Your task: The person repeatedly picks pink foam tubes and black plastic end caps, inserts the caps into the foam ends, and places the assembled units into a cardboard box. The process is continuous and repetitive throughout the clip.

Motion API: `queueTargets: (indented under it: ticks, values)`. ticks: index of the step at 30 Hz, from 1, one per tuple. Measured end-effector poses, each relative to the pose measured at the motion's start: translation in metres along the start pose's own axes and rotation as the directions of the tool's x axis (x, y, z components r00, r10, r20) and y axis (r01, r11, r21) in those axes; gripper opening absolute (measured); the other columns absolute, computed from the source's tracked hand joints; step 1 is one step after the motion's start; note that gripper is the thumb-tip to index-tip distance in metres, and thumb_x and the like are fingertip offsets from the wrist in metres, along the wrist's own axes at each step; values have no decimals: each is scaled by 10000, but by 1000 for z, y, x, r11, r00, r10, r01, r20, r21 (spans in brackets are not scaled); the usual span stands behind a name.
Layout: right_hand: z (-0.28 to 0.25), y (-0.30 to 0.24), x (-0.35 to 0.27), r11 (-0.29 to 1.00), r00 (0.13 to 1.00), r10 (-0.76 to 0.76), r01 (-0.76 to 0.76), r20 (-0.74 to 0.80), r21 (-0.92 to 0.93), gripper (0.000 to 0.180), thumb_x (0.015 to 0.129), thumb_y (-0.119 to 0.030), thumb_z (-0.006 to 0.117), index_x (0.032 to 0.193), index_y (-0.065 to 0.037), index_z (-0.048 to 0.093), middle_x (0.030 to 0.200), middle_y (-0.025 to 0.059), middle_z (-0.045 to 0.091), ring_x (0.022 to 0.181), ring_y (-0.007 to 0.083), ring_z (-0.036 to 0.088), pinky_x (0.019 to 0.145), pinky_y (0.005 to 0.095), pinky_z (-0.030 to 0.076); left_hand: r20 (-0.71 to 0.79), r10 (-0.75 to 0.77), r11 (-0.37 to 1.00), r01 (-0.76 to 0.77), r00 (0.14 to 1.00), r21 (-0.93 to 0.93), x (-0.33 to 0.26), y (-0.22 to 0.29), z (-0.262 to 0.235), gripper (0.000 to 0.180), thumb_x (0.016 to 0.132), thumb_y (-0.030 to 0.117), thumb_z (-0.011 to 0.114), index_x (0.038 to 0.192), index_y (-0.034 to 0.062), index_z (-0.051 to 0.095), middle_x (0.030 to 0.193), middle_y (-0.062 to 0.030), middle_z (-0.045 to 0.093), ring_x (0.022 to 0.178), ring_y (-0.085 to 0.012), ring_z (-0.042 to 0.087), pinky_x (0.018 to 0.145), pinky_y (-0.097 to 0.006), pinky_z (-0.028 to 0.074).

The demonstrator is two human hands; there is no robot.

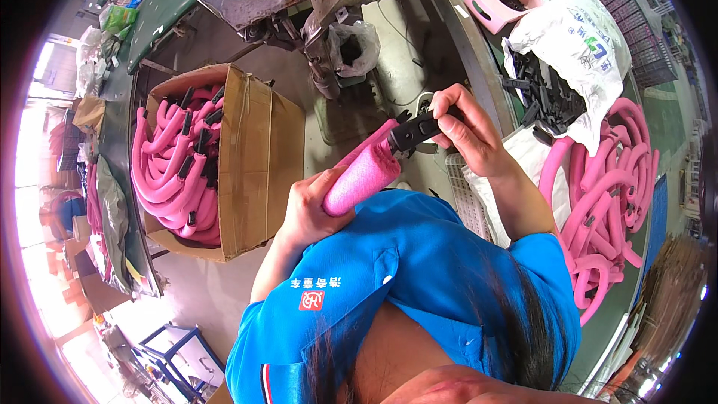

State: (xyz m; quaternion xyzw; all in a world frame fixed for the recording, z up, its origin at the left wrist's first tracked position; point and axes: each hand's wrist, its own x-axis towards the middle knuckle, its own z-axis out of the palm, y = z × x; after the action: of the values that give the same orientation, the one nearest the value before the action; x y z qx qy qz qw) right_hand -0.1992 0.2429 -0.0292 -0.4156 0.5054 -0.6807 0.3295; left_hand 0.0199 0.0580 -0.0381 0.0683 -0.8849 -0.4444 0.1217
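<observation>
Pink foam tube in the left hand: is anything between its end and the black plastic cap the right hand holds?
Nothing visible: the black plastic cap in the right hand already meets the end of the pink foam tube, gripped by the left hand.

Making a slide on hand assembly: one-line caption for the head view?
Left hand grips a pink foam tube while the right hand holds a black plastic end piece at its tip.

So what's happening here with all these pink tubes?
A person in a blue shirt holds a pink foam tube in the left hand, while the right hand grips a black plastic end piece at its tip. A cardboard box on the left holds similar tubes; more lie piled on the right.
</observation>
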Motion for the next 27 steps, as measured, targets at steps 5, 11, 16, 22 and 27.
queueTargets:
  ticks: [5,11,16,22,27]
  values:
    - [-8,-15,5,984,962,140,-109,235,-139,98,989,-164,447,999,-66,445,828,1,427,655,55,402,583,207,348,112,98,992,-106,989,69,1,3,-2,482,600,67,774,1059,70,624,930,-130,672,820,-304,673,706,-366,544]
    - [3,-7,6,985,985,89,-64,150,-159,111,985,-174,435,952,-74,470,784,-10,438,584,35,386,515,203,313,42,34,998,-36,999,47,-5,-14,19,478,599,54,775,1050,65,615,902,-124,673,806,-309,673,701,-362,547]
    - [-25,5,63,914,962,-77,-36,-262,-404,295,970,-292,491,759,-92,543,663,-70,460,518,1,364,456,182,274,-1,-97,995,97,995,-38,46,8,53,609,707,155,762,1209,40,438,893,-207,640,797,-378,646,696,-409,523]
    - [-6,-56,87,923,982,-144,89,-122,-373,383,977,-304,487,706,-36,529,648,-39,461,613,54,394,557,230,305,261,279,640,24,924,-768,85,39,28,1027,729,48,751,1444,115,17,1265,-148,419,1055,-214,498,891,-356,429]
    - [7,-59,88,946,997,-51,28,-62,-322,346,967,-294,521,739,-35,544,651,-35,508,633,34,431,580,218,359,119,252,668,-83,960,-740,68,32,44,804,663,-8,759,1231,147,212,1060,-130,505,844,-160,541,719,-303,470]
